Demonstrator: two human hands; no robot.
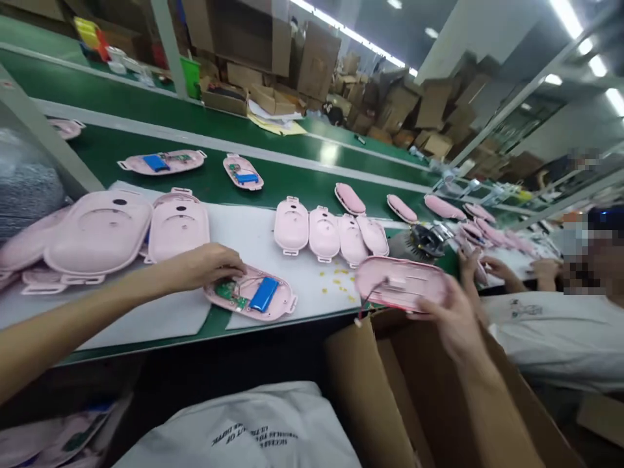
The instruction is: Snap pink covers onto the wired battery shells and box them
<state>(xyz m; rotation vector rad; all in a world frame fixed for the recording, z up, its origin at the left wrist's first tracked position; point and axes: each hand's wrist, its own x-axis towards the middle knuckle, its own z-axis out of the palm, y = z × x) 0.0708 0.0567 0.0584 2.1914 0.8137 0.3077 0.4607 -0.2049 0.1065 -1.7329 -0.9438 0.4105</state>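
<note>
My right hand (451,312) grips a pink plastic shell half (414,283) by its right end, hollow side toward me, above an open cardboard box. A thin dark cable with a small connector hangs from this shell. My left hand (219,265) has its fingers bent together at the left end of another pink shell half (285,302) on the bench edge. That one holds a blue battery (264,294) and a green circuit board (229,296) with thin wires. The fingertips are at the wires and rim; whether they pinch anything is hidden.
Pink covers (100,231) are piled at the left, and several smaller ones (324,233) stand mid-bench. Yellow bits (341,281) lie on the white foam sheet (238,234). Below the bench edge is the cardboard box (361,364). A co-worker's hands (497,270) work at the right.
</note>
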